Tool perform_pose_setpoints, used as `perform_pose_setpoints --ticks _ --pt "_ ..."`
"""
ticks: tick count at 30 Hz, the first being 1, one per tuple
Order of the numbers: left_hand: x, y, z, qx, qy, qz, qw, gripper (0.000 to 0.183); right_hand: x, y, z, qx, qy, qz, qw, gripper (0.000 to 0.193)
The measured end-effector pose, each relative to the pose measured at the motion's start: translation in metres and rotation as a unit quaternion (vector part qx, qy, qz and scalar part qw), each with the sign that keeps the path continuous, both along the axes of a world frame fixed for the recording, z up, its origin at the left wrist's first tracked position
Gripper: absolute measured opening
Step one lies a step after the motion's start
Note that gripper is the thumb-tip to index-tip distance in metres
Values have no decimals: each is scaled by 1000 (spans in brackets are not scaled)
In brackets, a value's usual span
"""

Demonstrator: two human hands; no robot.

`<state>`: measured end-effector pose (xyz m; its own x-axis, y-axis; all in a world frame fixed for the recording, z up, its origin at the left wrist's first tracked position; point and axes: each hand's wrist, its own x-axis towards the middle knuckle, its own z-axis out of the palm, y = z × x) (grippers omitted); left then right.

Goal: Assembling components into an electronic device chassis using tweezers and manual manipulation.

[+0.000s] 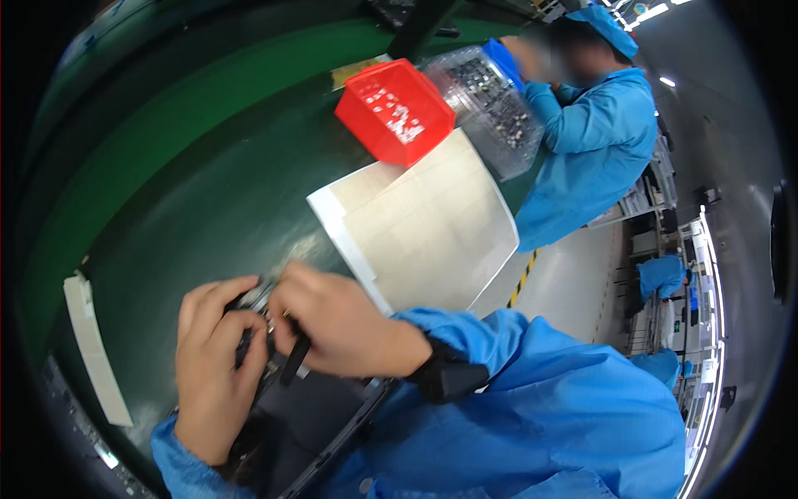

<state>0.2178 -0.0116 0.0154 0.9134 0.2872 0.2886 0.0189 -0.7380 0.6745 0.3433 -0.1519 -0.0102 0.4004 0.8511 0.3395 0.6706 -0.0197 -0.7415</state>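
Observation:
My left hand (212,358) is closed, with thumb and fingertips pinching a small dark and metallic part (264,293). My right hand (345,324) meets it from the right, its fingers curled in toward the same part. Below the right fingers sticks out a short black strip (295,359); whether it is a tool handle or belongs to the part I cannot tell. Under both hands lies a flat dark device (303,420) with a framed edge, close to my body. My fingers cover much of the part, so its kind is hidden.
On the green table (191,224) are cream sheets (432,220), a red bin (366,116) of small white pieces, and a clear plastic tray (499,158) of small parts. A pale strip (96,358) lies left. A co-worker in blue (598,125) sits at the far right.

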Motion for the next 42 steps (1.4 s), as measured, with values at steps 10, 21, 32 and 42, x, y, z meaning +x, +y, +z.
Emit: perform_pose_setpoints --ticks 10,21,32,42 --pt "-6 4 -13 -28 -49 -14 998 9 28 -16 31 -45 1 19 999 15" --pt "-11 6 -28 -44 -65 1 997 7 0 2 15 -72 -51 0 996 16" --pt "-3 2 -25 -20 -53 4 998 8 40 5 28 -33 -128 3 991 22" --pt "-8 3 -16 -20 -10 -1 1000 10 251 -33 44 -60 -220 -279 933 24"
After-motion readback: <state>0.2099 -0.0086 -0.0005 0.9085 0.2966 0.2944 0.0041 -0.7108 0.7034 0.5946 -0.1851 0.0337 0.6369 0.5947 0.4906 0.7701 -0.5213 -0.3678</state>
